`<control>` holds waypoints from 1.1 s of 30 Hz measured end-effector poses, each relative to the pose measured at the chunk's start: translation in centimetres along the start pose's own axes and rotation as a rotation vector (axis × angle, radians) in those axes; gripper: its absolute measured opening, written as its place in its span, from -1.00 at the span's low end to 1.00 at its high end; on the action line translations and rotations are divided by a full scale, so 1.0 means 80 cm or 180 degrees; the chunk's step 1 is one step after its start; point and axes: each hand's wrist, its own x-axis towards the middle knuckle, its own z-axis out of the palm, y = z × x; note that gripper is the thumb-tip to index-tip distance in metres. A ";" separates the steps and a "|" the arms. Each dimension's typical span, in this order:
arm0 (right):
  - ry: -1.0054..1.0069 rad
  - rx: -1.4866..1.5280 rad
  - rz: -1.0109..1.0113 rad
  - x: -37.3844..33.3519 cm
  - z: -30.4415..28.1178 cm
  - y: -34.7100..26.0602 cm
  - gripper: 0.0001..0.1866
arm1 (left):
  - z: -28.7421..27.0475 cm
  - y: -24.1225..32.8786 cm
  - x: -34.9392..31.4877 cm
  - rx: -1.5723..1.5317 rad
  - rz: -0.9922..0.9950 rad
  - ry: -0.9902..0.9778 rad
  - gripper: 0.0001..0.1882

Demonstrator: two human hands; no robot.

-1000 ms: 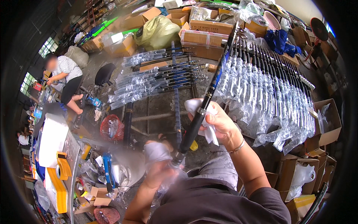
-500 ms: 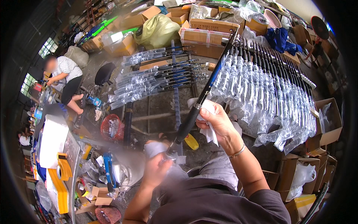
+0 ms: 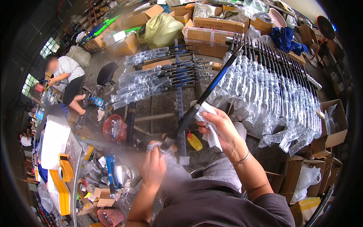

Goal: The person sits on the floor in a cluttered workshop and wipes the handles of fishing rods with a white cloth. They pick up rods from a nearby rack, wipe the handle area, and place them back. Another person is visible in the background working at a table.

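A fishing rod [image 3: 214, 84], dark with a blue section and a black grip, slants in front of me from low left to upper right. My left hand [image 3: 154, 166] is closed on its butt end, where a bit of white cloth shows beside the fingers. Pinched in my right hand [image 3: 219, 126] is a white cloth [image 3: 211, 133], placed against the rod just above the black grip. Exactly how far the cloth wraps round the rod is hidden by the fingers.
Many plastic-wrapped rods [image 3: 272, 89] lie in a row at the right, with more wrapped rods [image 3: 151, 81] on a frame ahead. A red basket [image 3: 114, 128] and yellow bottle [image 3: 194, 141] are below. Cardboard boxes [image 3: 211, 37] line the back. Another person [image 3: 70, 75] sits far left.
The rod's butt end has shifted up and left with my left hand, and its tip now tilts slightly lower. My right hand with the cloth stays near the same part of the rod.
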 end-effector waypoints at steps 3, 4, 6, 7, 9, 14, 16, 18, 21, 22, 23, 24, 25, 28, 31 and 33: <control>0.0138 0.0075 0.0067 -0.003 0.004 0.001 -0.75 | 0.001 -0.008 -0.001 0.0189 0.0115 0.0008 -0.66; 0.0198 0.0066 0.0049 -0.006 0.010 -0.001 -0.75 | 0.001 -0.009 0.001 0.0213 0.0139 0.0009 -0.66; 0.0215 0.0117 0.0027 -0.008 0.011 0.000 -0.75 | 0.003 -0.010 0.002 0.0216 0.0150 0.0021 -0.66; 0.0171 0.0173 0.0014 -0.010 0.010 0.001 -0.74 | 0.003 -0.009 0.002 0.0189 0.0142 0.0038 -0.66; 0.0036 0.0274 -0.0006 -0.017 0.008 -0.001 -0.71 | 0.003 -0.008 0.005 0.0142 0.0057 0.0039 -0.66; -0.0365 0.0531 0.0000 -0.027 0.014 -0.007 -0.65 | 0.011 -0.026 0.003 -0.0146 -0.0008 0.0039 -0.71; -0.0375 0.0660 0.0027 -0.026 0.012 -0.005 -0.64 | 0.011 -0.032 -0.007 -0.0965 -0.0638 -0.0538 -0.69; -0.0438 0.0756 0.0045 -0.022 0.009 -0.002 -0.64 | 0.014 -0.035 -0.012 -0.2082 -0.1151 -0.0843 -0.64; -0.0490 0.0841 0.0079 -0.018 0.006 0.004 -0.62 | 0.015 -0.028 -0.012 -0.3852 -0.1710 -0.1051 -0.49; -0.0447 0.0861 0.0069 -0.019 0.006 0.004 -0.62 | 0.010 -0.021 -0.010 -0.3872 -0.1800 -0.1146 -0.53; -0.0435 0.0831 0.0040 -0.018 0.003 0.004 -0.62 | 0.011 -0.022 -0.014 -0.3986 -0.1897 -0.1231 -0.52; -0.0415 0.0863 0.0020 -0.017 0.001 0.007 -0.63 | 0.013 -0.025 -0.019 -0.4101 -0.1994 -0.1317 -0.50; -0.0366 0.0784 -0.0002 -0.017 -0.003 0.009 -0.63 | 0.015 -0.028 -0.022 -0.4192 -0.2118 -0.1402 -0.48; -0.0222 0.0670 -0.0043 -0.015 -0.007 0.018 -0.60 | 0.015 -0.032 -0.026 -0.4537 -0.2315 -0.1503 -0.48; -0.0178 0.0785 0.0093 -0.015 -0.013 0.024 -0.56 | 0.013 -0.031 -0.026 -0.4839 -0.2423 -0.1568 -0.47; -0.0109 0.0812 0.0141 -0.015 -0.014 0.026 -0.54 | 0.014 -0.030 -0.025 -0.4973 -0.2498 -0.1572 -0.47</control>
